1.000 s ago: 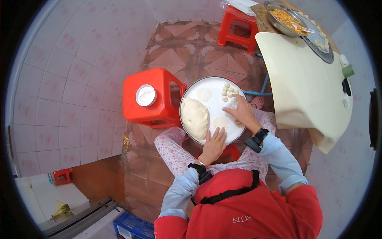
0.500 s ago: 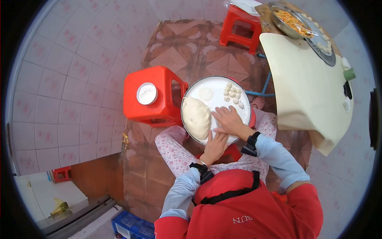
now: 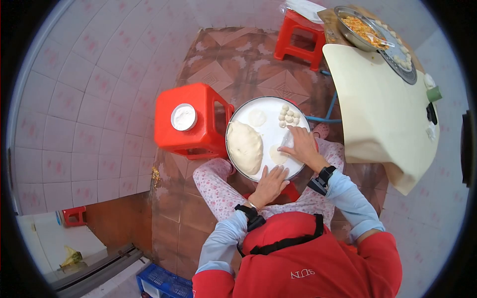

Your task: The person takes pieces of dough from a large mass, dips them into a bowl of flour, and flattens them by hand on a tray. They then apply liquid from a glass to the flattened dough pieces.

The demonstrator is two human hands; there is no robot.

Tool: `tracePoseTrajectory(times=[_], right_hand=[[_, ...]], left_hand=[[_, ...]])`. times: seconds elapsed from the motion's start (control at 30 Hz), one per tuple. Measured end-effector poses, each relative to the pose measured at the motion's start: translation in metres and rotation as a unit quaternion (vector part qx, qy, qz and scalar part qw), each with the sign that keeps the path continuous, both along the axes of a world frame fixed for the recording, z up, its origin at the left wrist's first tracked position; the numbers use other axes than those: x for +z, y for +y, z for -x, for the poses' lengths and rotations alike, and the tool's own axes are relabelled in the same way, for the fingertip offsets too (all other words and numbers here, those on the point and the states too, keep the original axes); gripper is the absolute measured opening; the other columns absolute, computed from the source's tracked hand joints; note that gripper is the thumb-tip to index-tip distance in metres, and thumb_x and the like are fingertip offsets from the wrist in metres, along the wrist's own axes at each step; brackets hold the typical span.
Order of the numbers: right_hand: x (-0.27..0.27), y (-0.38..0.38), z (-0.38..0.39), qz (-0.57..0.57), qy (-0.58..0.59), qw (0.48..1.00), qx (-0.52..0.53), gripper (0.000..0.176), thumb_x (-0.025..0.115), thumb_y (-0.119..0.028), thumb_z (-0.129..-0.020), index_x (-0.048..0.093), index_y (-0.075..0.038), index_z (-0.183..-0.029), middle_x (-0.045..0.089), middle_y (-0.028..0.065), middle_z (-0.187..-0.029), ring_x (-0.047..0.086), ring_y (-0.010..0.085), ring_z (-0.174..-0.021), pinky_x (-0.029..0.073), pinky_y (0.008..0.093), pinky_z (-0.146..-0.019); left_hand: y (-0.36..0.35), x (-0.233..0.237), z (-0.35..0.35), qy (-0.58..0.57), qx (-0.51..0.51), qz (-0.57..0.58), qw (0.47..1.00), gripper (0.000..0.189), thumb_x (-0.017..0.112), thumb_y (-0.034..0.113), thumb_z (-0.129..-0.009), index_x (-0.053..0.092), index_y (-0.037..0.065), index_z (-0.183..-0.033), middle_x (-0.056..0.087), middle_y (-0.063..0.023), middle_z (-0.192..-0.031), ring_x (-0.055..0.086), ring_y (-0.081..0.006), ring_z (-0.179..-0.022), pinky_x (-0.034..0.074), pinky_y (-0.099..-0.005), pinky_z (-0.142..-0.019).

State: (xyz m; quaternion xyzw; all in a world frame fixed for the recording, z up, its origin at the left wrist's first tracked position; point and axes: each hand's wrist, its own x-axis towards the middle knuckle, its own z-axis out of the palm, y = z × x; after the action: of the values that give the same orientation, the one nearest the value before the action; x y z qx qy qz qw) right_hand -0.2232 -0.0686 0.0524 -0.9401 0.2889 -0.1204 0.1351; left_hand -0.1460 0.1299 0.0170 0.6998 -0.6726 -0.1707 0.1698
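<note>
Dough (image 3: 245, 148) rests on the tray (image 3: 272, 119). Left hand (image 3: 271, 185) spreads open; right hand (image 3: 304, 148) curves beside a flat disc (image 3: 278, 155), grip unclear.

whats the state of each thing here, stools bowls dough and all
large dough: unbaked, one soft mound
small dough balls: rounded, grouped
far dough round: flattened
near dough round: flattened
round tray: carrying dough
small bowl: upright, holding white powder
left red stool: upright
far red stool: upright
metal bowl: holding orange-yellow mixture
cream sheet: partly hanging down
</note>
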Motion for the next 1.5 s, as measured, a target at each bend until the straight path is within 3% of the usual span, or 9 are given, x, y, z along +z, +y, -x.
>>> tracePoseTrajectory(times=[0.1,0.17,0.4,0.47,0.7,0.8,1.1,1.27,1.5], right_hand=[[-0.005,-0.001,0.000,-0.052,0.021,0.998,-0.001,0.089,0.077,-0.058,-0.066,0.047,-0.005,-0.131,0.060,0.0179,-0.107,0.058,0.0353,-0.101,0.046,0.0461,-0.081],[0.000,-0.005,0.000,-0.084,0.036,0.996,0.001,0.090,0.077,-0.058,-0.065,0.046,-0.005,-0.132,0.060,0.0196,-0.106,0.059,0.0364,-0.100,0.047,0.0468,-0.081],[0.013,-0.027,0.015,-0.237,-0.061,0.956,-0.159,0.085,0.078,-0.050,-0.070,0.046,-0.003,-0.132,0.056,0.0273,-0.125,0.055,0.0416,-0.115,0.046,0.0460,-0.094],[0.022,-0.021,0.018,-0.226,-0.024,0.965,-0.130,0.084,0.078,-0.051,-0.070,0.047,-0.003,-0.132,0.057,0.0261,-0.122,0.055,0.0403,-0.115,0.045,0.0452,-0.095],[0.002,0.039,-0.006,-0.024,0.010,0.998,0.055,0.084,0.077,-0.050,-0.065,0.049,-0.008,-0.132,0.054,0.0149,-0.113,0.052,0.0312,-0.100,0.043,0.0443,-0.079],[0.002,0.060,-0.019,0.056,0.040,0.995,0.072,0.083,0.078,-0.050,-0.064,0.050,-0.010,-0.131,0.053,0.0153,-0.114,0.052,0.0311,-0.100,0.042,0.0444,-0.080],[0.003,-0.005,-0.017,-0.250,-0.006,0.955,-0.162,0.084,0.075,-0.059,-0.070,0.051,-0.003,-0.128,0.061,0.0266,-0.115,0.060,0.0399,-0.108,0.048,0.0456,-0.089],[0.015,-0.024,0.016,-0.270,-0.061,0.940,-0.200,0.081,0.076,-0.053,-0.072,0.049,-0.002,-0.129,0.059,0.0276,-0.120,0.059,0.0393,-0.110,0.046,0.0431,-0.093],[0.032,-0.021,0.028,-0.310,-0.063,0.930,-0.188,0.080,0.077,-0.050,-0.072,0.049,-0.001,-0.129,0.059,0.0267,-0.120,0.060,0.0376,-0.111,0.047,0.0421,-0.093]], left_hand=[[-0.011,0.004,-0.023,0.069,-0.053,-0.079,0.993,0.046,0.052,0.029,-0.095,0.049,0.005,-0.133,0.048,-0.0158,-0.138,0.041,-0.0315,-0.131,0.033,-0.0524,-0.105],[-0.016,-0.007,-0.037,-0.040,-0.029,0.061,0.997,0.045,0.057,0.026,-0.090,0.051,0.003,-0.129,0.053,-0.0144,-0.130,0.047,-0.0303,-0.124,0.035,-0.0479,-0.105],[-0.017,-0.005,-0.025,-0.163,-0.019,0.011,0.986,0.044,0.060,0.025,-0.085,0.056,0.002,-0.122,0.053,-0.0139,-0.129,0.047,-0.0269,-0.123,0.033,-0.0463,-0.105],[-0.014,0.006,-0.018,-0.049,0.017,-0.047,0.998,0.044,0.059,0.025,-0.086,0.056,0.001,-0.123,0.053,-0.0143,-0.129,0.048,-0.0278,-0.121,0.032,-0.0477,-0.105],[0.000,-0.011,-0.016,-0.114,0.001,0.062,0.992,0.043,0.061,0.024,-0.085,0.056,0.003,-0.122,0.055,-0.0139,-0.123,0.049,-0.0263,-0.121,0.031,-0.0510,-0.106],[0.001,-0.007,-0.015,-0.068,-0.019,-0.077,0.995,0.044,0.058,0.025,-0.087,0.056,0.000,-0.123,0.053,-0.0149,-0.130,0.047,-0.0271,-0.126,0.028,-0.0521,-0.109],[0.000,-0.013,-0.015,-0.103,0.002,0.049,0.993,0.039,0.058,0.025,-0.088,0.057,0.003,-0.120,0.054,-0.0134,-0.129,0.048,-0.0260,-0.124,0.030,-0.0507,-0.106],[-0.005,-0.004,-0.010,0.064,0.011,-0.012,0.998,0.038,0.056,0.023,-0.090,0.056,0.006,-0.123,0.054,-0.0126,-0.131,0.050,-0.0269,-0.122,0.034,-0.0500,-0.104],[-0.011,-0.012,-0.026,-0.095,-0.076,0.071,0.990,0.042,0.056,0.027,-0.091,0.054,0.006,-0.127,0.053,-0.0128,-0.133,0.048,-0.0258,-0.126,0.037,-0.0505,-0.102]])
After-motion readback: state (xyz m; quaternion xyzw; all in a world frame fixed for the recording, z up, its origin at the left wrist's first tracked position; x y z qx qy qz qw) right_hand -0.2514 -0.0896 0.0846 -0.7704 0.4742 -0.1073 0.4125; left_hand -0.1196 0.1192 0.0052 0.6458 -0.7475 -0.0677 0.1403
